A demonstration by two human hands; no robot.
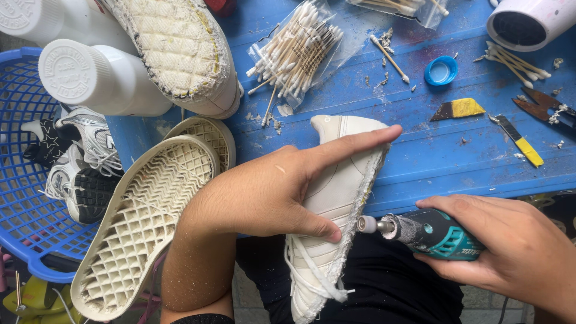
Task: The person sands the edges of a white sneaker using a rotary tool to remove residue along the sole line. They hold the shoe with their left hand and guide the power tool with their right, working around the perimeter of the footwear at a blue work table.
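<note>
Grinding of the bottom edge of a white sneaker upper (330,198) was the step in hand, by the look of it: its sole was off and its rim was ragged with old glue and loose threads. The left hand (270,192) was closed around the upper, thumb underneath and forefinger stretched along its side, holding it tilted over the person's lap just in front of the blue worktop (420,150). The right hand (510,246) was wrapped tightly round a teal rotary tool (432,233), whose small sanding drum sat just beside the frayed rim, touching it or nearly so; which, I could not tell. Left of the upper a detached sole (138,228) lay with its waffle grid up, overlapping a second one (207,135), and farther left a blue basket (24,210) held more sneakers. Behind the upper on the worktop lay a bag of cotton swabs (297,51), a blue bottle cap (441,71) and a yellow-handled blade (521,143). The next move probably called for a steady, light pass of the drum along the rim, with the left forefinger kept well clear of it.
</note>
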